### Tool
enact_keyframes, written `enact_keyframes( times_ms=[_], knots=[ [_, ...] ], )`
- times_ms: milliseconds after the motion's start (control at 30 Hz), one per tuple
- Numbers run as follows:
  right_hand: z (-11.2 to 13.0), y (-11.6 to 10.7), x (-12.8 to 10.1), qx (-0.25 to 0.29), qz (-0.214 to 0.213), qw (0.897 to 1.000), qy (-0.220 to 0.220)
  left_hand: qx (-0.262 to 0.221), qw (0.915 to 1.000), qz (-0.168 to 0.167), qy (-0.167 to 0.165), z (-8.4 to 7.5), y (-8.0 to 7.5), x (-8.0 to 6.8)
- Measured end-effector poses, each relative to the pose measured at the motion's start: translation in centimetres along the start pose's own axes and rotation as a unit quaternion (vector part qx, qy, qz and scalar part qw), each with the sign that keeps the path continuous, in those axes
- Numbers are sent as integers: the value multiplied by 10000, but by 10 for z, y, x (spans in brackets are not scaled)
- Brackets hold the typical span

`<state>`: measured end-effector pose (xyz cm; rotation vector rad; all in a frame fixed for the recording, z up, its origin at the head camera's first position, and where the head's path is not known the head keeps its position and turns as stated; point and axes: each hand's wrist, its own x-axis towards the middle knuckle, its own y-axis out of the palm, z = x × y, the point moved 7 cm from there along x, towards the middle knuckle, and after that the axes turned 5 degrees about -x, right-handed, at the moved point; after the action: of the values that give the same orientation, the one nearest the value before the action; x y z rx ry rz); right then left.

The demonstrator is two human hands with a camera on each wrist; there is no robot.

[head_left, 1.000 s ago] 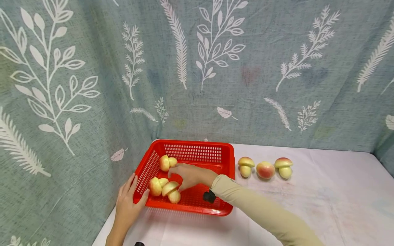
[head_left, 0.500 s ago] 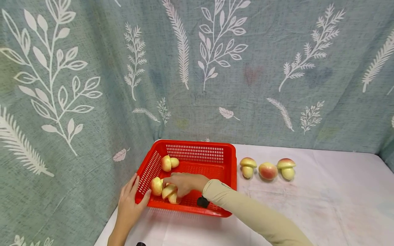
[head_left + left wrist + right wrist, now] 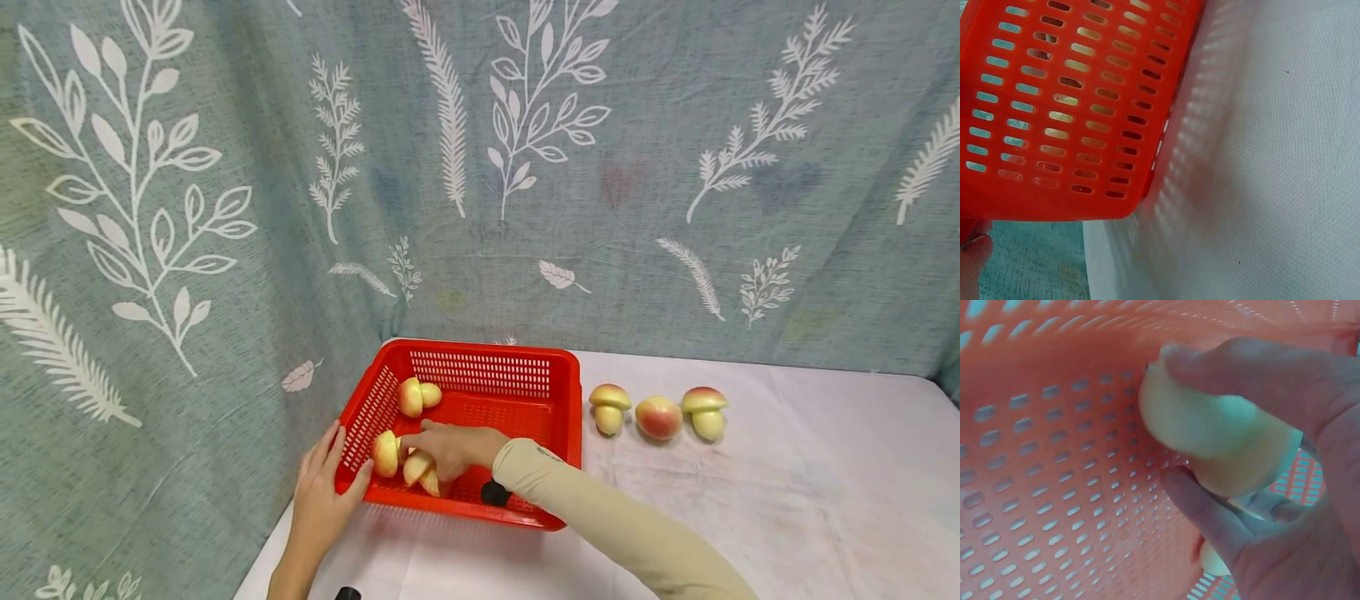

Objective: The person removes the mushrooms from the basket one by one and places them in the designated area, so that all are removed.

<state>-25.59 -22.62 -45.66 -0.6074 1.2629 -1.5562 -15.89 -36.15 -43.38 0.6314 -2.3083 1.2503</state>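
— Since 1 second ago, our right hand (image 3: pixel 450 450) has slid down toward the near-left corner of the red basket (image 3: pixel 558 400); now its fingers curl round a mushroom (image 3: pixel 1210 434) there.

— Our left hand (image 3: pixel 322 496) stays flat against the basket's outer wall, fingers straight, grasping nothing.

— Beside the held mushroom, we see 1 more (image 3: pixel 386 453); farther back lies another (image 3: pixel 417 396).

— So 3 lie inside. Beyond, 3 pieces (image 3: pixel 658 417) wait on the white tablecloth (image 3: pixel 787 500), in the same row as before. We judge it half done.
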Motion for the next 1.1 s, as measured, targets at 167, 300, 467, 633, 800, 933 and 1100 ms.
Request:
enact_keyframes(
  times_ms=[167, 300, 467, 633, 800, 933, 1100],
  knots=[
    [-5, -8, -9, 134, -89, 9998, -72, -6, 10000, 36, -61, -1, 1, 0],
    [-6, -21, -17, 274, -260, 9990, -241, -41, 10000, 8, -17, -1, 0, 0],
    [-7, -38, -27, 270, -555, 9969, -494, -48, 10000, -28, 13, 0, 1, 0],
    [-9, -53, -38, 345, -765, 9945, -623, -67, 10000, -58, 42, 0, 1, 0],
    [-14, -66, -51, 506, -918, 9925, -622, -82, 9999, -105, 85, 0, 0, 1],
    [-22, -73, -60, 654, -994, 9917, -480, -111, 9998, -128, 87, -2, -1, 1],
    [-26, -81, -72, 748, -1088, 9902, -463, -121, 9998, -130, 63, -3, 0, 1]
  ],
)
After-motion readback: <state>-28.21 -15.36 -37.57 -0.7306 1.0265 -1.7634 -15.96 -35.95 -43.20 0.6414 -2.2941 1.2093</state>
